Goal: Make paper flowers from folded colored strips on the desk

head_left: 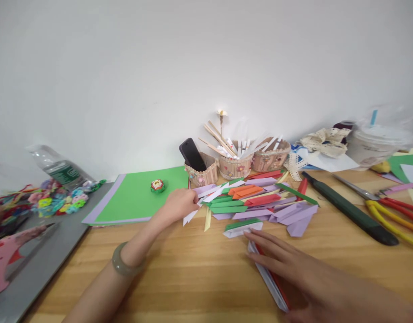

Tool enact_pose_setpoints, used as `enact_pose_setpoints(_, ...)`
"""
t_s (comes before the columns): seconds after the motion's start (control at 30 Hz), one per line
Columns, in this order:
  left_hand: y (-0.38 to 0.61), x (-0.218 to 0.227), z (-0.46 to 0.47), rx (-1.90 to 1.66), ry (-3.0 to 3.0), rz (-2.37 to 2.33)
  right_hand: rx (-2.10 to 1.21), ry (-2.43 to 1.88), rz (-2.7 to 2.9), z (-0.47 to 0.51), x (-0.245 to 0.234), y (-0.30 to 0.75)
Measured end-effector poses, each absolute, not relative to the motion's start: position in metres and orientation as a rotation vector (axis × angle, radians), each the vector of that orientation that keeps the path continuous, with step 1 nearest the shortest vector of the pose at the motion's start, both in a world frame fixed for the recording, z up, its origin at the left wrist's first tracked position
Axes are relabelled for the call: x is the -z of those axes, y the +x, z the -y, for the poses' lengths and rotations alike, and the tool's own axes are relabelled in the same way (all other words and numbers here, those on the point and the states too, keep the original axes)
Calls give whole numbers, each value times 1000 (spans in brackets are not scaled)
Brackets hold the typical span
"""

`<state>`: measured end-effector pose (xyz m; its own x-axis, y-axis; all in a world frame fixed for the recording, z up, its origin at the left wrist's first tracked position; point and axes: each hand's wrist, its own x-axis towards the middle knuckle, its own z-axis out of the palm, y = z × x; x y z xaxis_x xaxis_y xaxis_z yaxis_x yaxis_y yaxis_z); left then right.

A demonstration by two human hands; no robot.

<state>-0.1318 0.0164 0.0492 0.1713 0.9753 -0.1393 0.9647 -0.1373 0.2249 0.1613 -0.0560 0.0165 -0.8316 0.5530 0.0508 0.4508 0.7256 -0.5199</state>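
Now, nearest, the right hand (303, 269) stretches its fingers over a red-and-white folded paper strip (270, 283); the thumb's hidden, so whether it grips, I can't tell. The left hand (181, 204) curls at the folded-paper pile (262, 200), fingertips masked, pinch unclear. Beyond, the left pot (204, 175) holds a half-sunk black phone (192, 154), the middle pot (236, 168) wooden sticks (215, 137).

Head: I look forward and down.
Right hand (295, 267): close below my camera.
Wall (206, 67): ahead, farther off.
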Motion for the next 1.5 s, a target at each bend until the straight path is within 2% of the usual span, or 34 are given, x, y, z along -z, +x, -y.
enact_pose_setpoints(0.2,-145,-52,-20,-81,2182,-1854,-700,-813,2733,53,-26,165)
enact_pose_setpoints(0.43,-156,-67,-24,-318,2119,-1743,-614,-942,2684,44,-42,159)
enact_pose_setpoints(0.6,-134,-74,-6,-568,2091,-1453,-508,-979,2326,27,-56,140)
enact_pose_setpoints(0.73,-113,-77,9,-706,2082,-1212,-569,-1114,2210,10,-66,115)
enact_pose_setpoints(0.83,-102,-75,13,-835,2021,-1137,-641,-916,2298,3,-65,97)
enact_pose_setpoints(1.0,-97,-69,10,-1065,1891,-1142,-432,-730,2347,-3,-54,83)
enact_pose_setpoints(1.1,-96,-65,8,-1207,1646,-1157,-393,-731,2295,-6,-50,85)
enact_pose_setpoints(1.33,-83,-46,2,-1295,669,-944,-700,-903,1951,-5,-42,91)
enact_pose_setpoints(1.4,-79,-41,4,-1289,540,-924,-611,-877,1970,-5,-36,92)
enact_pose_setpoints(1.5,-73,-35,10,-1270,445,-899,-271,-770,2076,-5,-28,95)
